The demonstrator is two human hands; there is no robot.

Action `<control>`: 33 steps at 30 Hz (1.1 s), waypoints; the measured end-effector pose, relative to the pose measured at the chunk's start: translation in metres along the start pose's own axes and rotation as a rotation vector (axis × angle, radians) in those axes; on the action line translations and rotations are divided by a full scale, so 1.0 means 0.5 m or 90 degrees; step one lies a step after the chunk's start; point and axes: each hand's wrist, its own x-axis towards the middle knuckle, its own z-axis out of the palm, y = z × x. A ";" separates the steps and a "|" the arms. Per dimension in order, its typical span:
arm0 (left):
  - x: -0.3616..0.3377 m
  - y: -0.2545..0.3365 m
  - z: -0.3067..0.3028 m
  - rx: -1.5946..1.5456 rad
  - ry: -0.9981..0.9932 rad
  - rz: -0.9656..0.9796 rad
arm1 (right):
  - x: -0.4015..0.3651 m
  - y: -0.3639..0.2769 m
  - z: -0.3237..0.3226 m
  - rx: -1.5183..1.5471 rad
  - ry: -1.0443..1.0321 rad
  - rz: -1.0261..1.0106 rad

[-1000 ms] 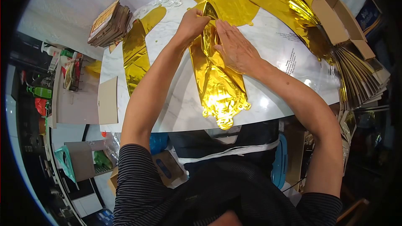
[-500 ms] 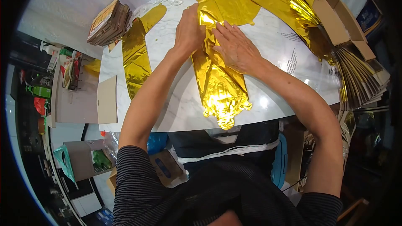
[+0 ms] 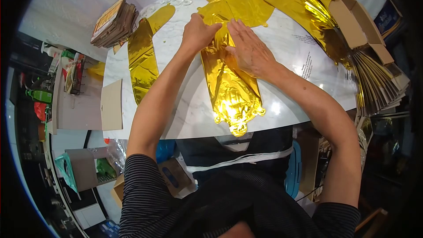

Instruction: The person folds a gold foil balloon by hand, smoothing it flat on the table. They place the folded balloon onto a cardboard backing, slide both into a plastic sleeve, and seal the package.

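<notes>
A shiny gold foil piece (image 3: 231,90) lies lengthwise on the white marbled table (image 3: 189,114), its knobbly end near the front edge. My left hand (image 3: 198,33) is at the foil's upper left edge, thumb pointing right; its other fingers are curled, and what they hold, if anything, is hidden. My right hand (image 3: 250,50) lies flat on the foil's right side with fingers stretched forward. Just beyond both hands, the foil meets or overlaps other gold foil (image 3: 251,6). Another folded gold foil strip (image 3: 143,61) lies left of my left arm.
Stacked cardboard pieces (image 3: 113,22) stand at the back left, near small clear items (image 3: 183,1). A cardboard sheet (image 3: 112,105) rests at the left edge. An open cardboard box (image 3: 352,26) and fanned folded foil packs (image 3: 381,79) are on the right.
My left hand has shifted slightly left and toward me, its thumb now stretched right. The foil's far end has opened out where it was narrow and folded. My right hand has barely moved.
</notes>
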 end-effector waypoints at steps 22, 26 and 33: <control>0.030 0.001 0.039 -0.473 -0.183 -0.011 | -0.001 0.001 0.003 0.006 0.046 -0.020; -0.002 0.036 0.002 -0.471 -0.204 -0.009 | 0.001 0.001 0.004 0.014 0.042 -0.018; 0.031 -0.009 0.007 -0.202 -0.135 0.092 | -0.002 0.000 0.001 -0.001 0.005 0.005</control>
